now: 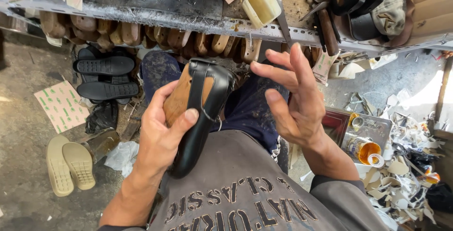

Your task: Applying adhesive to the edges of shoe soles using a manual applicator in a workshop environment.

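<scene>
My left hand (163,134) grips a wooden shoe last (180,99) with a black leather upper (200,113) stretched over it, held over my lap with the heel end pointing away from me. My thumb presses on the black leather. My right hand (295,101) hovers just to the right of the shoe, fingers spread and slightly curled, holding nothing. Its fingertips are a short way from the heel end and not touching it.
A metal workbench edge (188,23) runs across the top, with a yellowish tub (262,5), tools and card scraps. Wooden lasts (141,35) hang under it. Black soles (104,75) and beige soles (70,165) lie on the floor left; a glue can (365,149) and scraps lie right.
</scene>
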